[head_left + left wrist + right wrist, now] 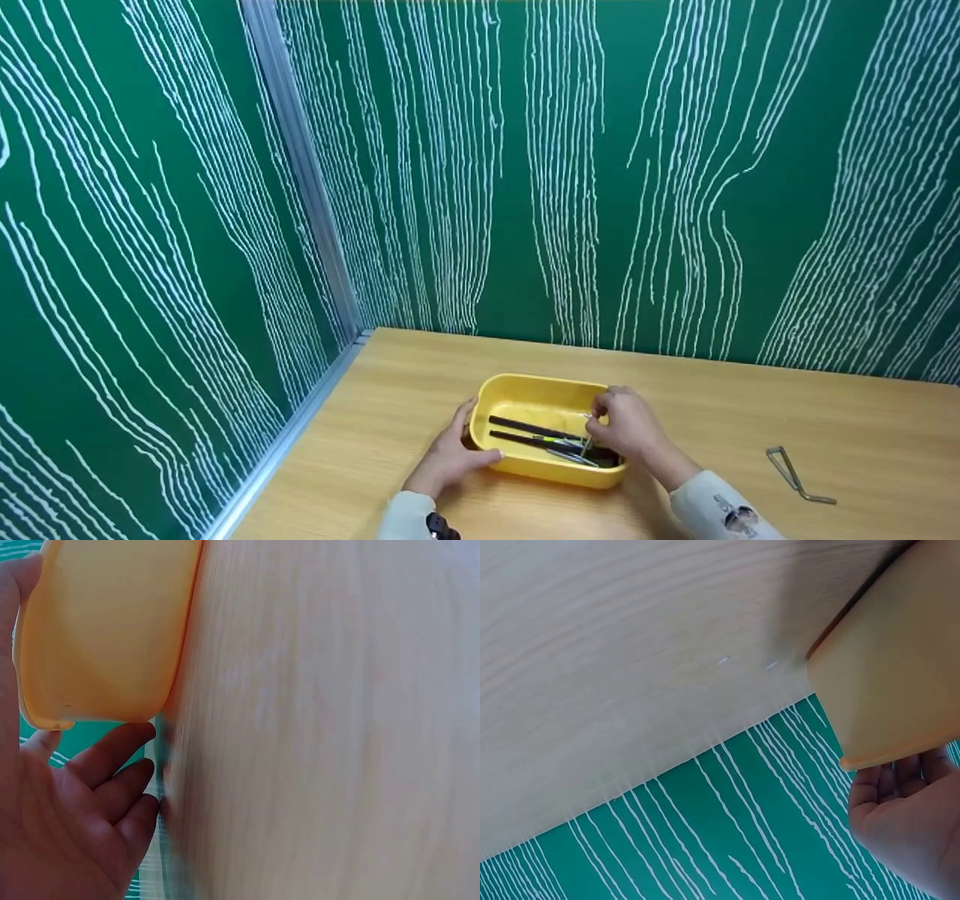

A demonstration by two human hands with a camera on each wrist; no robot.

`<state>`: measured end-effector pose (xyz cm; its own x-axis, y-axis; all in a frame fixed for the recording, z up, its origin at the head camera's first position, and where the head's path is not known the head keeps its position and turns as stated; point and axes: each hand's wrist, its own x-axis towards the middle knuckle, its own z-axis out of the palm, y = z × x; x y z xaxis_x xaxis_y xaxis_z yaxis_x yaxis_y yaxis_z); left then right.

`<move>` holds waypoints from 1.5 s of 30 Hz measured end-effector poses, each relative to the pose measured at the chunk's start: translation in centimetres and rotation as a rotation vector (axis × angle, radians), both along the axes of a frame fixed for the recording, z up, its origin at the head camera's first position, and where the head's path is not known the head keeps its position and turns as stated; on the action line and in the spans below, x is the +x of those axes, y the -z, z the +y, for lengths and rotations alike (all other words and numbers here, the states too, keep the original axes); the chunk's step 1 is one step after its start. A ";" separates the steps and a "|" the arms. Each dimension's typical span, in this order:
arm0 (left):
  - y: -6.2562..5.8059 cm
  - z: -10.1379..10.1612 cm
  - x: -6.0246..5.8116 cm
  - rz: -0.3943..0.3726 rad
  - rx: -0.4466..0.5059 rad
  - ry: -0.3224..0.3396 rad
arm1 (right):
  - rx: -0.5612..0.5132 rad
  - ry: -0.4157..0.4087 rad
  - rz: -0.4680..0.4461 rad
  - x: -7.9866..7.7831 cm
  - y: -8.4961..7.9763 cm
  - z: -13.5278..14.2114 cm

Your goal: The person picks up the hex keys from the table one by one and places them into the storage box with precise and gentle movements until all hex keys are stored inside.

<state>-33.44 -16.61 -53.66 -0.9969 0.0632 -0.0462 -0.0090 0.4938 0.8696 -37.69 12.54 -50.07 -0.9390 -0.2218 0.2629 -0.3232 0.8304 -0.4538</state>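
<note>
A yellow plastic box (540, 388) stands on the wooden table, seen from the side in both wrist views. My left hand (456, 454) holds its left end, thumb on the near rim and fingers around the corner. In the left wrist view the fingertips (141, 733) touch the end wall. My right hand (628, 424) reaches over the right end of the box and pinches a thin metal rod (586, 447), which points down into it. Two long black bars (525, 440) lie inside, with several slim metal pieces (574, 458) beside them. The right fingertips are partly hidden.
A bent metal rod (799, 484) lies on the table (877, 427) to the right of the box. Green panels (622, 187) with white wavy lines rise behind the table and at its left. A grey metal post (300, 150) joins them.
</note>
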 end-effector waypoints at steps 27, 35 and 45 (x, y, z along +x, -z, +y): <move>0.1 0.0 0.0 0.012 0.023 0.011 | 0.310 0.003 0.103 -0.1 1.0 -0.7; -0.1 0.0 0.1 -0.020 0.028 -0.006 | 0.311 0.008 0.058 -0.1 0.9 -0.8; 0.0 0.0 0.1 -0.030 0.024 -0.007 | 0.317 -0.004 0.067 0.0 1.0 -0.9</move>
